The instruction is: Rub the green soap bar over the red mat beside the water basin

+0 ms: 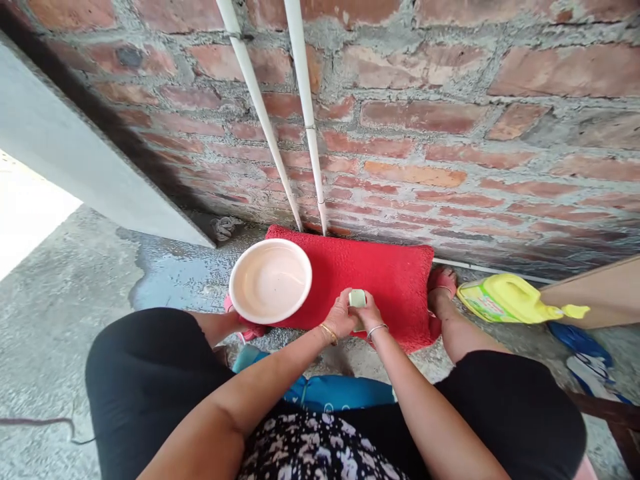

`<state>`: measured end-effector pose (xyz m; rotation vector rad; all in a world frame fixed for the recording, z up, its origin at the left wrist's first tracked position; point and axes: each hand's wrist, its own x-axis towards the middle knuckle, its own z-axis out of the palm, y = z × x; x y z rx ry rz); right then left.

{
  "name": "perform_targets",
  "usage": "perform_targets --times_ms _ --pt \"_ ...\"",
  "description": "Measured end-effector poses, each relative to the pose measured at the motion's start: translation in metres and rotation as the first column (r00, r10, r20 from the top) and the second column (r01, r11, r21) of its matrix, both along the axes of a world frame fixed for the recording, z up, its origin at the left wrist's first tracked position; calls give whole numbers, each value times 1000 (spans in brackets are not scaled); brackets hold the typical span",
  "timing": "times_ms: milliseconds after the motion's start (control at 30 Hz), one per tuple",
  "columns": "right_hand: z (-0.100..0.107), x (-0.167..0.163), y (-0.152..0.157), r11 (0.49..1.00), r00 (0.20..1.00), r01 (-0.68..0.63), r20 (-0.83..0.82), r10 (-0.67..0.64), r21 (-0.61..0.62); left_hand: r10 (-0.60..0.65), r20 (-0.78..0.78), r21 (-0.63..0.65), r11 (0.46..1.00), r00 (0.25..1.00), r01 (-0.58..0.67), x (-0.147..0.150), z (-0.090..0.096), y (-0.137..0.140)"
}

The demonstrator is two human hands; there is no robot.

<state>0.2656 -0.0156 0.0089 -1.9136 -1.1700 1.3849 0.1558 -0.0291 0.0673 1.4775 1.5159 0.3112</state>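
Observation:
My left hand [343,315] and my right hand [369,312] meet over the front part of a red cloth [370,267]. Between their fingers is a small pale green block [357,298], which looks like a bar of soap. Both hands are closed around it, and their fingers hide its sides. The red cloth lies spread over a low support that I cannot make out. On the cloth's left end stands a pale round basin [271,281] holding what looks like a little water, to the left of my hands.
A yellow detergent jug [515,299] lies on the floor at right, before a cardboard piece [600,290]. Two white pipes [307,113] run down the brick wall [415,120] behind the cloth. Wet concrete [170,273] shows at left, beside a grey slab [110,147].

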Motion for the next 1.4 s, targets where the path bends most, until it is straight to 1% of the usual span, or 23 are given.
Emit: perform_targets --times_ms 67,167,233,300,333,367,433,500,600,700,767,800,867,933,1000,1067,1100,1133,1167,1233,1267,1333,1400 --pt "2 0 -1 999 996 -35 87 37 -30 -90 -88 8 996 992 91 -24 11 3" --pt "3 13 2 996 946 -65 313 78 -52 -300 -251 -16 952 920 306 -73 34 11" --pt "2 26 3 994 879 -90 465 110 -64 -388 -420 -67 915 820 399 -109 50 16" --pt "0 36 3 985 796 -132 581 171 -109 -389 -646 -112 899 657 423 -141 66 21" --pt "0 39 2 978 755 -155 621 209 -140 -385 -712 -124 892 587 435 -155 73 24" --pt "0 40 0 970 718 -175 651 245 -171 -397 -741 -147 883 541 445 -166 80 28" --pt "2 39 -3 954 658 -203 691 299 -220 -417 -742 -165 872 525 460 -183 90 37" --pt "5 37 -6 945 617 -208 716 326 -252 -412 -726 -139 872 550 469 -191 95 49" --pt "8 36 -8 946 619 -173 717 320 -273 -382 -734 -87 873 561 480 -196 90 64" --pt "10 25 -8 962 682 -159 680 269 -222 -410 -770 -160 866 489 473 -198 72 64" --pt "12 2 -9 969 728 -198 640 247 -149 -465 -769 -228 840 438 493 -199 60 56" --pt "13 -13 -9 966 744 -230 619 253 -118 -500 -746 -244 820 440 518 -200 55 51" --pt "13 -50 -9 945 752 -314 583 309 -95 -553 -675 -242 791 488 561 -202 48 44" --pt "11 -81 -7 896 710 -427 569 415 -121 -564 -633 -215 786 530 580 -202 44 40" --pt "8 -96 -5 832 627 -538 594 503 -136 -558 -642 -189 780 526 597 -200 43 40" --pt "6 -86 -3 784 543 -605 649 533 -138 -565 -668 -178 753 485 633 -196 41 42" --pt "5 -73 -3 782 516 -606 677 525 -144 -572 -678 -177 736 461 654 -194 41 43" --pt "5 -55 -3 799 505 -581 700 505 -157 -580 -686 -175 718 440 674 -191 41 44" --pt "6 -33 -3 833 509 -523 718 474 -179 -587 -691 -174 701 422 692 -189 41 44" --pt "8 15 -5 917 542 -327 749 381 -230 -598 -696 -172 677 397 716 -183 41 44" --pt "10 38 -6 945 555 -211 765 328 -251 -600 -698 -171 669 391 723 -180 42 44" --pt "14 78 -8 962 562 -1 796 226 -272 -603 -696 -163 662 391 731 -176 41 43" --pt "17 102 -9 950 566 164 814 130 -266 -605 -685 -149 662 406 735 -173 39 43"
